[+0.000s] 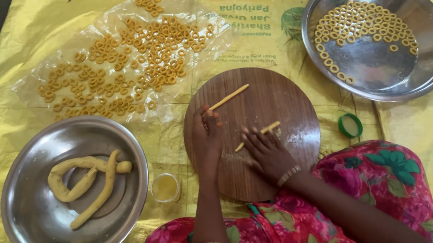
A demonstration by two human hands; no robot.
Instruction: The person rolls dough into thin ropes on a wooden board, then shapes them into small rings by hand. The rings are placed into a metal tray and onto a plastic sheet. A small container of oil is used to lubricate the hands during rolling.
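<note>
Two steel bowls flanked the round wooden board (261, 107): left bowl (28, 232) held thick dough ropes, right bowl (428, 42) finished rings. Rolling step seemed in hand. Left hand (206, 138) pinched one thin dough strip (229, 97); right hand (265, 151) pressed flat, fingers spread, on another strip (259, 133). Next likely needed ends joined.

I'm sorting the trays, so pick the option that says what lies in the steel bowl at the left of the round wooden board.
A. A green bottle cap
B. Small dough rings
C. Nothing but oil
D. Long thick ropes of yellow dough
D: the left steel bowl holds long ropes of yellow dough, while the small rings sit in the right steel bowl and on the plastic sheet.
</note>
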